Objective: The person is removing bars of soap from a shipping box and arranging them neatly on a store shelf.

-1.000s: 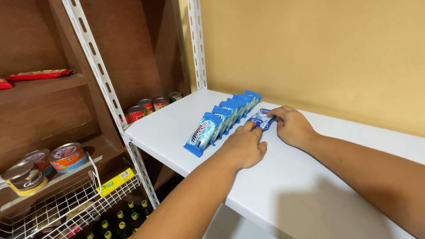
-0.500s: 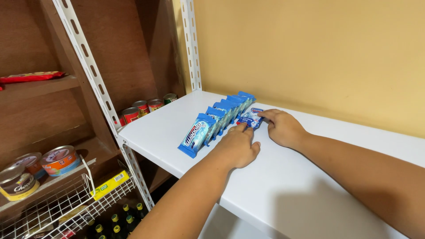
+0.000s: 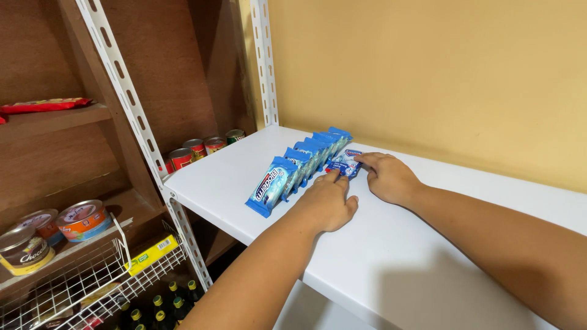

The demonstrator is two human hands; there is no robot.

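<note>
Both hands sit much as they did a moment ago, the view only drifting a little to the left. Palm down on the white shelf [image 3: 232,183], the left hand [image 3: 327,201] has its fingers spread, a fingertip touching the small blue packet [image 3: 346,162] that lies flat just beside the row of blue packets [image 3: 299,165]; it grips nothing. Flat and open too, the right hand [image 3: 386,177] presses its fingertips on that packet's far edge. Judging from this, nudging the loose packet well means sliding it with light, even pressure from both sides so it meets the row squarely without tipping the leaning ones over. Red and green cans [image 3: 199,150] stand at the shelf's back left corner, well apart. Lower left, tins [image 3: 79,219] rest on a wooden ledge above a wire basket [image 3: 92,275], none of it in the way
</note>
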